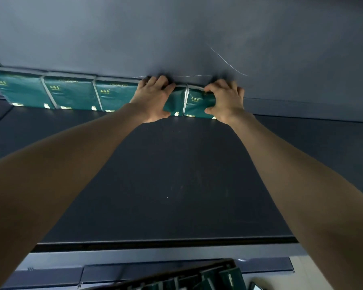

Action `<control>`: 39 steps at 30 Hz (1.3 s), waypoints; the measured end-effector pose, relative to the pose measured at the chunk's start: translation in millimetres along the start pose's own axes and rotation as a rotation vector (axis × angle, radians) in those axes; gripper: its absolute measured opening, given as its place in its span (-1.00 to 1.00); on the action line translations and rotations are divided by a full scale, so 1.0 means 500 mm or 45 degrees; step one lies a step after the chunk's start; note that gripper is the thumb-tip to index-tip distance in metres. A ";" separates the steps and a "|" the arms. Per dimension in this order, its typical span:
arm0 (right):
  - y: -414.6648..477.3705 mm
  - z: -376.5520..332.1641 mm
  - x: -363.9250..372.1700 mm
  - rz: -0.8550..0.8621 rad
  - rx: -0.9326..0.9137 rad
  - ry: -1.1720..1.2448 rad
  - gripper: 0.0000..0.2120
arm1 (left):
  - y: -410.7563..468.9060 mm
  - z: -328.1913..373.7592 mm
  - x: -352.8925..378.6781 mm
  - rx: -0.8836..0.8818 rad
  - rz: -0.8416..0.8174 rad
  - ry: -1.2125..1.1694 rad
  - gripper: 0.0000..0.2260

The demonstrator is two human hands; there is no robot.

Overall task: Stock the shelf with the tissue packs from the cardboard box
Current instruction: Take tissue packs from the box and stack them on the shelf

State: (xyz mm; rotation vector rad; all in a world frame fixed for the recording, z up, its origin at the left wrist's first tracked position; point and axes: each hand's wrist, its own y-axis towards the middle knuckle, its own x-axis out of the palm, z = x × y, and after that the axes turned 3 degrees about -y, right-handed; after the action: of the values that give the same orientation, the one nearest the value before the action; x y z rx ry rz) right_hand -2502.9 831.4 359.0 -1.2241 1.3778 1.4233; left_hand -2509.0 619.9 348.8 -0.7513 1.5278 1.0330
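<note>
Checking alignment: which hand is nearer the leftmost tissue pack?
Left. Left hand grips the fourth pack, right of the leftmost tissue pack; right hand grips the fifth pack, farther right.

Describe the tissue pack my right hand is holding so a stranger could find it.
On the dark shelf, a row of green tissue packs stands against the back wall. Follow it to its right end: the last pack, gripped by the right hand. Alone among them, it has no pack to its right.
</note>
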 end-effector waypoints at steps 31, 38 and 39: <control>-0.497 -0.098 -0.246 -0.547 -0.235 0.232 -0.50 | -0.500 0.227 -0.246 -0.224 -0.453 -0.287 -0.28; -0.653 -0.128 -0.120 -0.750 -0.251 0.281 -0.47 | -0.647 0.275 -0.123 -0.252 -0.640 -0.357 -0.33; -0.672 -0.132 -0.091 -0.795 -0.236 0.288 -0.47 | -0.667 0.277 -0.097 -0.264 -0.673 -0.380 -0.30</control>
State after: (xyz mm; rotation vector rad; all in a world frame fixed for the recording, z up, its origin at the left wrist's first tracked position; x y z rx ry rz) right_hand -2159.8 802.1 330.4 -1.7859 0.8856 1.0013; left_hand -2146.3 601.6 320.3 -1.0259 0.9042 0.8580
